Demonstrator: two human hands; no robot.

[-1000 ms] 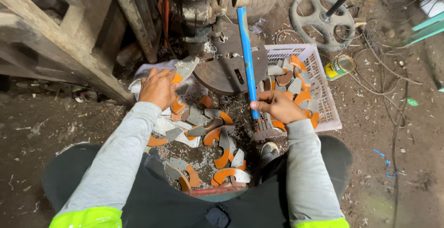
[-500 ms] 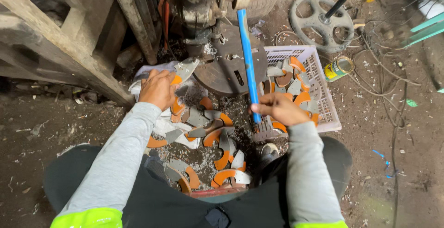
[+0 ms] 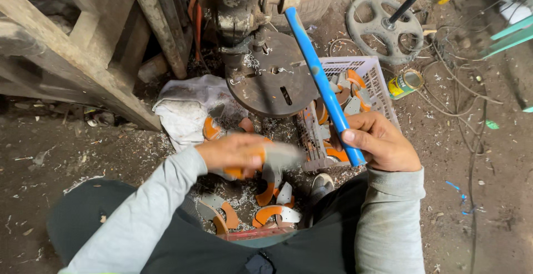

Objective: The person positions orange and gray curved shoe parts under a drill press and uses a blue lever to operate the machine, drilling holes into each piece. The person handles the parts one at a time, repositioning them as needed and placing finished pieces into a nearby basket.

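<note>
Your left hand [image 3: 233,153] has come off the heap by the white cloth [image 3: 183,110] and now hangs mid-air over your lap, blurred with motion, its fingers closed around a curved orange-and-grey metal piece [image 3: 272,157] — a moment ago that hand lay flat on the pile, so a piece has been picked out and lifted clear. Your right hand [image 3: 380,143] keeps its place, wrapped tight round the lower end of the blue handle [image 3: 322,82], which slants up from your fist toward the dark machine head [image 3: 239,7] at the top edge of the floor area. The handle has tipped a little further toward the machine than before, and the round steel table [image 3: 272,74] below the head lies bare, with only swarf on it. That reads as the machine opened and a fresh blank on its way to the plate — though the blur hides which way the piece is turned. More crescent pieces [image 3: 272,215] lie on the floor between your knees, and others fill the white plastic crate [image 3: 372,66] just beside your right hand, touching the edge of the round table. A small tin can [image 3: 404,83] stands past the crate's far corner.
</note>
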